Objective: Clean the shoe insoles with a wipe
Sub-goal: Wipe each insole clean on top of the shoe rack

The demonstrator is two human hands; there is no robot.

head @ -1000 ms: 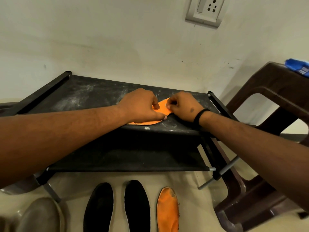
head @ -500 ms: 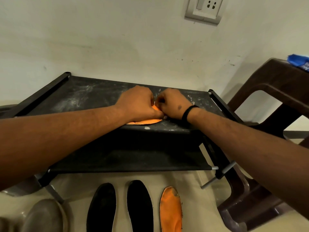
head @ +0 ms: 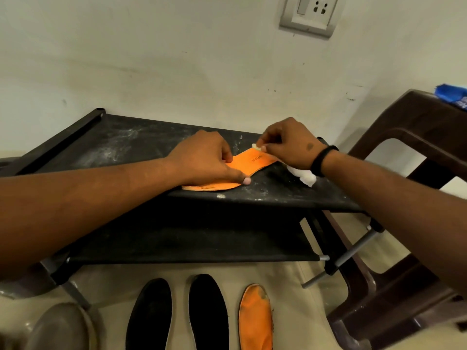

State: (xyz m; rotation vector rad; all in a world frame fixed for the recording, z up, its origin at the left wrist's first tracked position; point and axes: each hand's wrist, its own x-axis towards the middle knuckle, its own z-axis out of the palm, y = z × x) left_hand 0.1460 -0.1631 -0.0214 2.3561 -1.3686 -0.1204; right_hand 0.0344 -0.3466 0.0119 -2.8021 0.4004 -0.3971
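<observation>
Two hands work one orange insole (head: 250, 164) lying on the top tier of the black shoe rack (head: 121, 147): the left hand (head: 209, 157) pins the toe end flat with curled fingers and thumb pressed down, while the right hand (head: 290, 145), at 2 o'clock from it, pinches a white wipe (head: 304, 176) against the heel end. The step in hand appears to be wiping this insole. Next, draw the wipe from heel toward toe; three insoles (head: 208, 314) wait on the floor at 6 o'clock.
</observation>
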